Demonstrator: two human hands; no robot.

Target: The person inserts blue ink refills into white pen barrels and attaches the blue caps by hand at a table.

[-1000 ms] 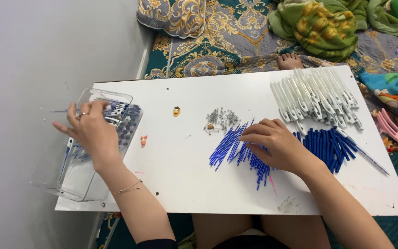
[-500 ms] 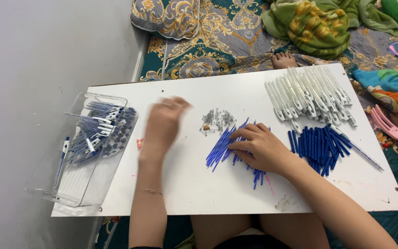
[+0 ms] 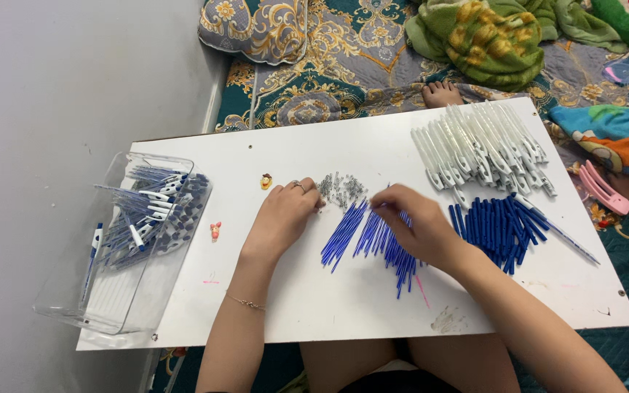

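- Refills (image 3: 373, 236): thin blue rods, heaped mid-board (image 3: 343, 320) between the two hands; long axes ran from near-left up to far-right, fanned a little.
- Left hand (image 3: 283, 217) had come down since half a second before, when it was in the air, blurred, over the board's left-middle; it now rested palm-down at the edge of the springs (image 3: 341, 188), fingers curled narrow toward them. Could not tell whether it pinched one.
- One second before, that hand was at the tray (image 3: 111, 291) on the left edge.
- Right hand (image 3: 410, 222) stayed on the refill heap, fingertips drawn close on the far ends of the rods; whether it gripped one could not be told.
- White barrels (image 3: 485, 149) lay far-right, blue barrels (image 3: 500, 229) just nearer, both unmoved.
- Tray held finished pens (image 3: 151, 211), points mostly leftward.
- Right hand covered part of the heap; springs too small to make out singly; tray's near corner overhung the board.
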